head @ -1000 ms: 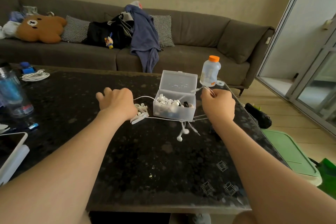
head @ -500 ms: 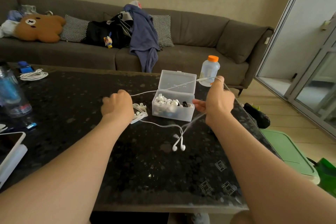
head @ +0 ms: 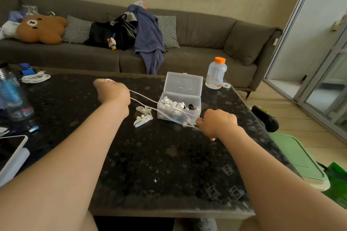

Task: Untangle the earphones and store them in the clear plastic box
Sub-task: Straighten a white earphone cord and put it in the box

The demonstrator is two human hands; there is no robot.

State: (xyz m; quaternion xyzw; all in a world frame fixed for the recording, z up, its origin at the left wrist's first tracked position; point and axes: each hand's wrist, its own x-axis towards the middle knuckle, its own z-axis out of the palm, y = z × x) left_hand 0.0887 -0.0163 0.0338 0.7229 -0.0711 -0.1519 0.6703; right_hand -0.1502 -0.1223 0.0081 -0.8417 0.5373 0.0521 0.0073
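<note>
A clear plastic box (head: 195, 113) stands open on the black stone table (head: 150, 155), its lid upright, with several white earphones inside. A white earphone cord (head: 142, 100) runs taut in front of the box between my two hands. My left hand (head: 112, 92), raised left of the box, grips one end of the cord. My right hand (head: 218, 123), low beside the box's right front corner, pinches the other end with the earbuds. Another white earphone bundle (head: 143, 116) lies on the table just left of the box.
A bottle with an orange cap (head: 216, 73) stands behind the box. At the left are a blue water bottle (head: 13, 95), a coiled white cable (head: 35, 78) and a tablet (head: 11, 148). A grey sofa (head: 206, 39) runs behind the table. A green lid (head: 298, 159) lies on the floor at right.
My left hand rose and moved left and back, pulling the cord taut. My right hand came down from beside the bottle to the box's front right corner. The dangling earbuds left the table.
</note>
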